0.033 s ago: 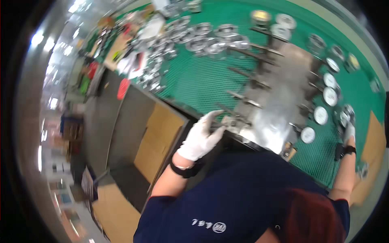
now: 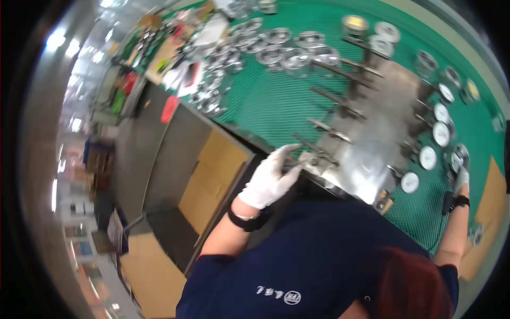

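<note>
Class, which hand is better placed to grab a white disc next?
Probably the right hand: it is nearer the row of white discs; the left hand is across the metal plate.

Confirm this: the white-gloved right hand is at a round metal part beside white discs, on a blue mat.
Not right: the mat is green, not blue, as the head view shows. The white-gloved right hand is indeed at a round metal part beside white discs.
</note>
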`<state>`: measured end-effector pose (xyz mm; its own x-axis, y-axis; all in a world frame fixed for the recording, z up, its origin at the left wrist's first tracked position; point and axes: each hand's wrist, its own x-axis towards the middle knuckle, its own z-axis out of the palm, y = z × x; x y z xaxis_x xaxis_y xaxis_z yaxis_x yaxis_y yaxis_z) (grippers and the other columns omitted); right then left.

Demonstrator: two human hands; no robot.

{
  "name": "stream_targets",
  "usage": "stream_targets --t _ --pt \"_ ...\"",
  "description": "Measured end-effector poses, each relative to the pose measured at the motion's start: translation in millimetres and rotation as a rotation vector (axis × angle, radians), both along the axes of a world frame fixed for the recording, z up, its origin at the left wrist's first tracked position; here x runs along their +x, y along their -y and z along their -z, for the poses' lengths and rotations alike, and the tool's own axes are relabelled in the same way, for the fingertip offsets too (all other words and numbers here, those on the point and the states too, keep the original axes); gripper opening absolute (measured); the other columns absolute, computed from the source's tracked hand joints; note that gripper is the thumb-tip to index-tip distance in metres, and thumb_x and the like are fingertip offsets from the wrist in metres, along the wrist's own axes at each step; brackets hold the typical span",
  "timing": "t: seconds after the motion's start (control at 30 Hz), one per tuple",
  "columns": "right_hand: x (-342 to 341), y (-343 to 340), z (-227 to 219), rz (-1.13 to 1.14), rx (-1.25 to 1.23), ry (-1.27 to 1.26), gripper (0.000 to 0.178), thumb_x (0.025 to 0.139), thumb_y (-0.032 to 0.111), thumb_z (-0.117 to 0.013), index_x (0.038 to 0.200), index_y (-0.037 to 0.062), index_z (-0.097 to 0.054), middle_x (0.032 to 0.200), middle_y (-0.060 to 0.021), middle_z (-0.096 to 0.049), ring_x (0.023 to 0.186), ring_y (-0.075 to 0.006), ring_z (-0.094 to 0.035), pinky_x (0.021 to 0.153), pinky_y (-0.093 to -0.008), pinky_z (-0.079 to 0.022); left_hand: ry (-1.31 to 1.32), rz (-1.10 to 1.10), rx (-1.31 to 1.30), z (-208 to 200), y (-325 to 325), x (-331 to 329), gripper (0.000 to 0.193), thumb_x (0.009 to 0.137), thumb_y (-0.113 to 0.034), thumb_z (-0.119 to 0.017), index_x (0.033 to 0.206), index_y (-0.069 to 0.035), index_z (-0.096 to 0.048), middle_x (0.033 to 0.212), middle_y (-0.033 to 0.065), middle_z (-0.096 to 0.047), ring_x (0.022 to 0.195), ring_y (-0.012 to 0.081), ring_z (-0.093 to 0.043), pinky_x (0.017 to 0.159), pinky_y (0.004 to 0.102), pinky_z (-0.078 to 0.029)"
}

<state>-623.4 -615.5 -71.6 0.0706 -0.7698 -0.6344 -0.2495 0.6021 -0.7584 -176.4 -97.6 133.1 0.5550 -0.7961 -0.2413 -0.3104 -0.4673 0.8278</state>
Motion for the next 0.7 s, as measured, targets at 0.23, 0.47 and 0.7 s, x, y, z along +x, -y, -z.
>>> stream_targets --t 0.23,0.47,0.7 --pt "34.0 47.7 34.3 0.157 0.046 0.188 0.044 0.099 0.049 -0.054 0.123 0.0135 -0.060 0.097 -0.0089 -0.069 0.075 -0.0214 -0.066 0.061 -0.0320 -0.056 0.085 -0.052 0.049 14.0 -26.1 33.6 0.052 0.091 -0.010 -0.063 0.140 -0.001 -0.049 0.107 0.0135 -0.066 0.097 0.0197 -0.067 0.088 0.0324 -0.054" --pt "-5.3 -25.9 34.4 0.029 -0.313 0.196 0.053 0.104 0.023 -0.049 0.155 0.0181 -0.035 0.140 -0.0199 -0.052 0.114 -0.0288 -0.061 0.091 -0.0334 -0.052 0.886 -0.104 0.159 74.7 -59.9 238.6 0.048 0.081 -0.009 -0.060 0.128 0.002 -0.055 0.125 0.0274 -0.060 0.113 0.0434 -0.060 0.098 0.0472 -0.049" --pt "-145.1 -172.6 28.3 0.185 -0.278 0.163 0.055 0.105 0.015 -0.042 0.158 0.0146 -0.027 0.151 -0.0245 -0.042 0.134 -0.0329 -0.047 0.109 -0.0393 -0.041 1.000 0.211 0.812 101.9 -58.2 414.1 0.066 0.086 -0.019 -0.060 0.149 -0.021 -0.039 0.153 0.0187 -0.043 0.120 0.0406 -0.059 0.102 0.0464 -0.047"
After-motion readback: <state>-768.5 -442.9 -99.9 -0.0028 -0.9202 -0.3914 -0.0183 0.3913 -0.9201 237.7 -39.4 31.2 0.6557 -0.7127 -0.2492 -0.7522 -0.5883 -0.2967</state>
